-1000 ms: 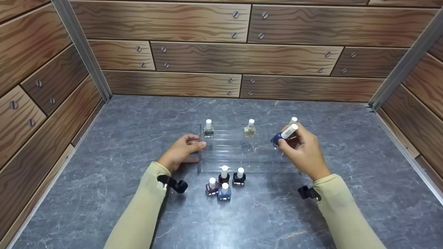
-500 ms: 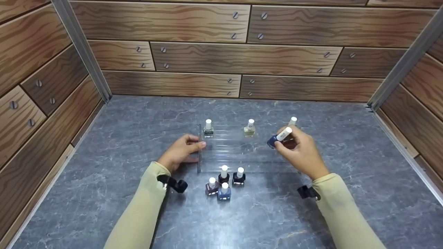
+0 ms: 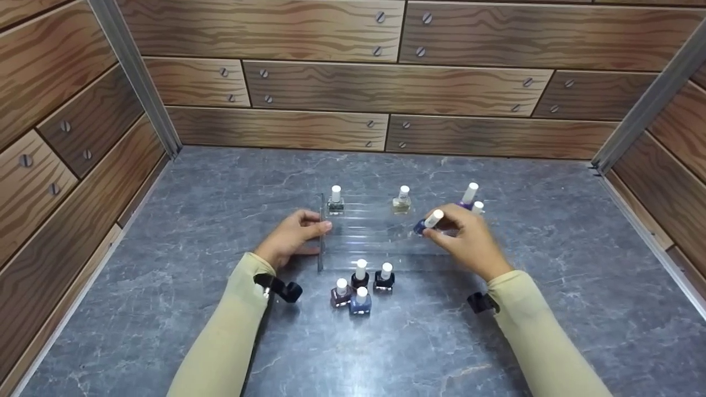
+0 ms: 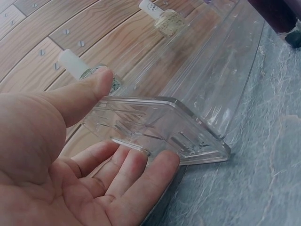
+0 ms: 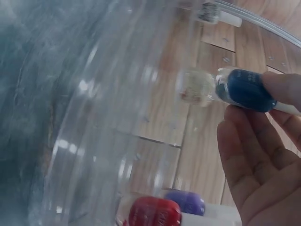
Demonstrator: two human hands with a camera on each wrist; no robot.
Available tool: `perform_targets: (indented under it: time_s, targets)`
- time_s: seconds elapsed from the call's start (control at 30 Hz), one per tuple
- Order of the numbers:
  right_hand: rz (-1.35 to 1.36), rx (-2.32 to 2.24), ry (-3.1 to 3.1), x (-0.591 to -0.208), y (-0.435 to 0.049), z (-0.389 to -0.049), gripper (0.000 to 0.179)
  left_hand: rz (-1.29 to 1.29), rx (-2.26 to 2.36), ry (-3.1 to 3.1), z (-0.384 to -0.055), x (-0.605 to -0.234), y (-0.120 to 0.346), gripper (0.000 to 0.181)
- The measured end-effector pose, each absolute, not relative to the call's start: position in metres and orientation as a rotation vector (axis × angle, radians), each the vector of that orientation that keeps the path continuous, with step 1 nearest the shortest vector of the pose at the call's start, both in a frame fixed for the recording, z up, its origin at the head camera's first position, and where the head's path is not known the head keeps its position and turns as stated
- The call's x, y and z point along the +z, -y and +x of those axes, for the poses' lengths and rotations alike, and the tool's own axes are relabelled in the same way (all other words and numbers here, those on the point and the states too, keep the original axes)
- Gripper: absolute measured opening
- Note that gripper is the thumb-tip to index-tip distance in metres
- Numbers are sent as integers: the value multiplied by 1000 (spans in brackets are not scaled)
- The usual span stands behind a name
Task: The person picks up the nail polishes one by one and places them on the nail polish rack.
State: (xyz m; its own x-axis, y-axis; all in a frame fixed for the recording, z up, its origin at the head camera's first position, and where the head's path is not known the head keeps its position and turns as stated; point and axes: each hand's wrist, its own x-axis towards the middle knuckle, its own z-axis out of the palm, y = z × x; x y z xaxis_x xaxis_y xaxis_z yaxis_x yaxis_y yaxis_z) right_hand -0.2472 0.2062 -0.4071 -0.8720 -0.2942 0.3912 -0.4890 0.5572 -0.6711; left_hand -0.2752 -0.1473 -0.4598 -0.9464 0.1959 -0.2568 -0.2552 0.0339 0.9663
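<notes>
My left hand (image 3: 292, 234) holds the end panel (image 4: 160, 134) of a clear stepped display rack (image 3: 364, 248), thumb over the top edge and fingers against the outer face. Between thumb and fingers, my right hand (image 3: 469, 237) pinches a dark blue nail polish bottle (image 5: 247, 89), tilted above the rack's right half with its white cap toward the palm. On the back step stand a glittery bottle (image 3: 336, 206) at the left and a pale clear one (image 3: 401, 205). A purple bottle (image 5: 190, 201) and a red bottle (image 5: 155, 213) stand at the right end, partly hidden by my right hand in the head view.
Before the rack, several bottles stand close together on the grey marbled table (image 3: 430, 353): a black one (image 3: 384, 282), a dark one (image 3: 360, 280), a dark maroon one (image 3: 341, 298) and a blue one (image 3: 360, 305). Wood-patterned walls (image 3: 309, 127) enclose the back and sides.
My right hand has moved left and slightly toward me with the dark blue bottle, uncovering the purple bottle and another white cap. My left hand keeps its place on the rack.
</notes>
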Motion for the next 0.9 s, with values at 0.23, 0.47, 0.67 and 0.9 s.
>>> perform_targets:
  time_s: [0.23, 0.47, 0.67, 0.9]
  targets:
    - [726, 1009, 2685, -405, -189, -265, 15, -83, 1984, -2001, -275, -461, 149, 51]
    - [784, 842, 2821, -401, -180, -276, 11, -66, 1988, -1987, -274, -462, 147, 54]
    - [830, 936, 2848, -405, -176, -281, 17, -75, 2000, -1963, -274, -462, 145, 54]
    - [846, 933, 2862, -407, -172, -283, 28, -78, 1994, -1985, -276, -461, 148, 55]
